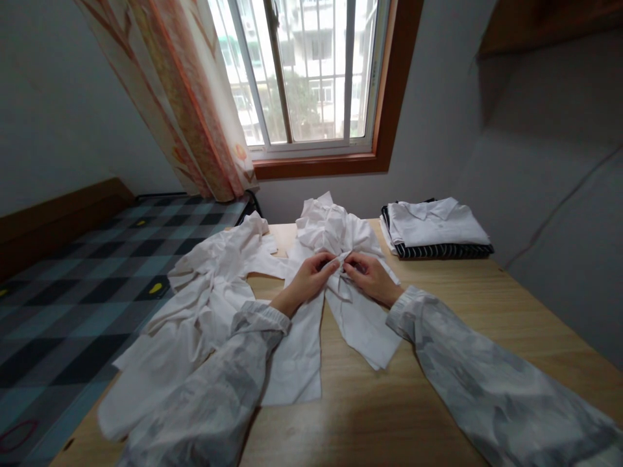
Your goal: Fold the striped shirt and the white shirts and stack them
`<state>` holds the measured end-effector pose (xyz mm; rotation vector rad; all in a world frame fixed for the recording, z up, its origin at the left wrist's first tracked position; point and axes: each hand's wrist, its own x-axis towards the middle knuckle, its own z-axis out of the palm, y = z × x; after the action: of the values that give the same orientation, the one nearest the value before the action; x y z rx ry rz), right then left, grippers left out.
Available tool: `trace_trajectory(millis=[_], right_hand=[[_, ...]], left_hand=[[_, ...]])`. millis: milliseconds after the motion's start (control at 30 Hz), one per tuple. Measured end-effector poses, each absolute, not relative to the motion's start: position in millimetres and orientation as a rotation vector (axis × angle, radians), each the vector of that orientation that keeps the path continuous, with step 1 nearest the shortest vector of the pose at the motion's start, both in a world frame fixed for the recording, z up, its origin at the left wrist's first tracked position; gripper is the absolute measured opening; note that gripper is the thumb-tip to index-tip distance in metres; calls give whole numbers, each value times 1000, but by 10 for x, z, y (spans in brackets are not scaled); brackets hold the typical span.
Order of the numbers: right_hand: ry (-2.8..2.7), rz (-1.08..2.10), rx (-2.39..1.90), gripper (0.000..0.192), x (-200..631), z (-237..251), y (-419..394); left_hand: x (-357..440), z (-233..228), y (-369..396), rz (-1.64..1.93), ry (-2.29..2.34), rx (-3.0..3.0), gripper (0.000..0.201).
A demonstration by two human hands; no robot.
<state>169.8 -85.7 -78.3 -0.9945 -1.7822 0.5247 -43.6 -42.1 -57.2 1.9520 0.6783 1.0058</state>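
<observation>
A crumpled white shirt [333, 227] lies bunched on the table in front of me, with two loose flaps spread toward me. My left hand [314, 275] pinches its fabric near the middle. Close beside it, my right hand [368, 272] grips the same cloth, fingers curled inward. The two sets of fingertips almost meet at a small gathered fold; what exactly lies between them is too small to make out. Another rumpled white garment [209, 298] spreads to the left, partly behind my left sleeve.
Folded clothes [438, 224], white over black striped, are stacked at the table's back right. The wooden table [487, 311] has its right edge near the wall. A checked bed [97, 285] adjoins on the left. Behind are a window [316, 78] and a patterned curtain [170, 84].
</observation>
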Motion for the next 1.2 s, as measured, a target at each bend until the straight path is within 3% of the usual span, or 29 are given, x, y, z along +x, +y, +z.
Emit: trace_trajectory(millis=[233, 833, 1200], right_hand=[[-1815, 312, -1079, 10, 1639, -812, -894], [-1861, 325, -1049, 12, 1655, -807, -872], [-1848, 388, -1027, 15, 1654, -778, -900]], left_hand=[[-396, -596, -487, 1163, 767, 2084, 24], [-420, -598, -491, 1185, 871, 2208, 10], [-477, -587, -387, 1006, 776, 1967, 28]])
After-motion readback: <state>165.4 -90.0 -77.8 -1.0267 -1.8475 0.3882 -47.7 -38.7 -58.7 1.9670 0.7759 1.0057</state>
